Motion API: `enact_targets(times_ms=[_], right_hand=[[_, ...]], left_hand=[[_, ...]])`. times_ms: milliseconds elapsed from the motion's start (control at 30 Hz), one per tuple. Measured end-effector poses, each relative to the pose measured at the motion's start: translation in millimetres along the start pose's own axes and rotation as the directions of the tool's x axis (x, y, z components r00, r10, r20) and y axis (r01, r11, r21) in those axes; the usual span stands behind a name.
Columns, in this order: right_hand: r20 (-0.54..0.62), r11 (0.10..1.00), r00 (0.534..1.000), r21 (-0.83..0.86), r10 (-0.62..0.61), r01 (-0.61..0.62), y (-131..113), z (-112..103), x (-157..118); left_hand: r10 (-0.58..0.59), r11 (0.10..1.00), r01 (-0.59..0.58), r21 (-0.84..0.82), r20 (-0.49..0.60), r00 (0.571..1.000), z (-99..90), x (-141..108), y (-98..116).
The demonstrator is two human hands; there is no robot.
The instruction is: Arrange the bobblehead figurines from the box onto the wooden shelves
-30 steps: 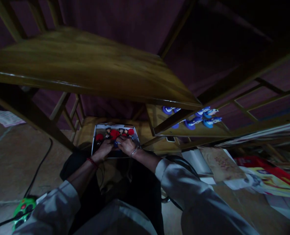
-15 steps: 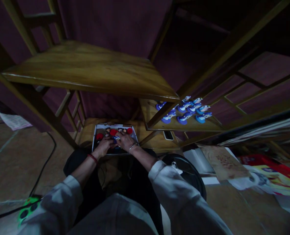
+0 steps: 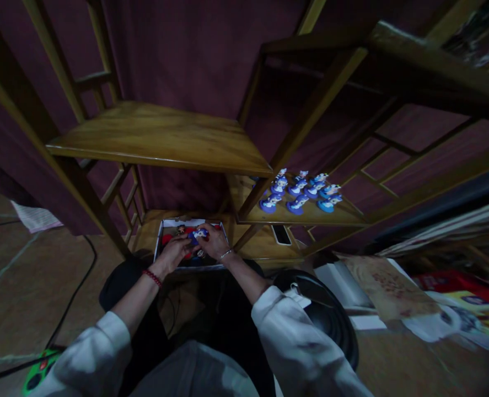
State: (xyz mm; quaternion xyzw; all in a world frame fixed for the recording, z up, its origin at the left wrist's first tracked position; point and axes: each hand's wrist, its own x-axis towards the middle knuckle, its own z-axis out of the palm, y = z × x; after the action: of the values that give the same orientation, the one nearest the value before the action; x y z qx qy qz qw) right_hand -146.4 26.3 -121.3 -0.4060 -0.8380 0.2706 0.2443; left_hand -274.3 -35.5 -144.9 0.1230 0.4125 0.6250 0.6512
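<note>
Above a white-rimmed box [image 3: 191, 221], a small blue-and-white figurine [image 3: 198, 234] is held between my two hands. My left hand [image 3: 175, 255] has its fingers closed at the blue base, on the figurine's left side. From the right, my right hand [image 3: 214, 242] grips the upper part with bent fingers. Inside the box lie red pieces and several dark-haired figurines, partly covered by my hands. A group of similar blue-and-white figurines [image 3: 297, 205] stands on the shelf to the right.
The wooden rack's upper board [image 3: 161, 138] overhangs the box, and a post [image 3: 257, 197] rises between box and shelf. A phone [image 3: 281, 235] lies below the shelf. To the right are a round black stool [image 3: 339, 325] and cardboard [image 3: 379, 289]; a green object [image 3: 37, 377] lies left.
My hands have lifted the blue-and-white figurine slightly out of the box, so it shows more clearly. The head view has shifted, bringing more of the right-hand shelf figurines into sight.
</note>
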Motion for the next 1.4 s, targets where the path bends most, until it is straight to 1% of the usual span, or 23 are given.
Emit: enact_targets(times_ms=[133, 267, 367, 500, 600, 733, 900, 1033, 1267, 1400], right_hand=[[-0.048, 0.993, 0.998, 0.113, 0.032, -0.026, 4, -5, -1], [-0.037, 0.977, 0.997, 0.201, 0.074, -0.065, 6, -6, -3], [-0.048, 0.959, 0.997, 0.279, 0.068, -0.052, 3, -8, -7], [-0.053, 0.928, 0.998, 0.371, 0.047, -0.024, -4, -16, -15], [-0.067, 0.922, 0.997, 0.386, 0.027, 0.001, -7, -23, -19], [-0.072, 0.908, 0.997, 0.418, 0.016, 0.016, -9, -26, -22], [-0.087, 0.914, 0.996, 0.404, -0.011, 0.046, -13, -26, -23], [-0.112, 0.914, 0.992, 0.393, -0.057, 0.097, -16, -30, -24], [-0.111, 0.929, 0.989, 0.346, -0.097, 0.13, -25, -44, -31], [-0.113, 0.931, 0.987, 0.334, -0.118, 0.149, -29, -51, -35]], left_hand=[[0.002, 0.999, 0.0, -0.044, 0.029, 1.0, 6.9, -10, 3], [0.022, 0.996, -0.016, -0.086, 0.07, 0.997, 6.9, -21, 2], [0.031, 0.994, -0.022, -0.108, 0.086, 0.996, 6.9, -27, 1], [0.056, 0.995, -0.046, -0.094, 0.106, 0.993, 10.6, -34, 0], [0.087, 0.992, -0.076, -0.099, 0.119, 0.989, 14.4, -39, 1], [0.089, 0.991, -0.079, -0.111, 0.094, 0.992, 19.2, -45, 2], [0.116, 0.975, -0.106, -0.194, 0.039, 0.993, 26.4, -53, 3], [0.118, 0.977, -0.113, -0.183, 0.015, 0.993, 31.4, -56, 6], [0.136, 0.979, -0.13, -0.154, 0.024, 0.99, 37.8, -59, 7], [0.135, 0.977, -0.13, -0.169, 0.013, 0.991, 42.0, -60, 7]])
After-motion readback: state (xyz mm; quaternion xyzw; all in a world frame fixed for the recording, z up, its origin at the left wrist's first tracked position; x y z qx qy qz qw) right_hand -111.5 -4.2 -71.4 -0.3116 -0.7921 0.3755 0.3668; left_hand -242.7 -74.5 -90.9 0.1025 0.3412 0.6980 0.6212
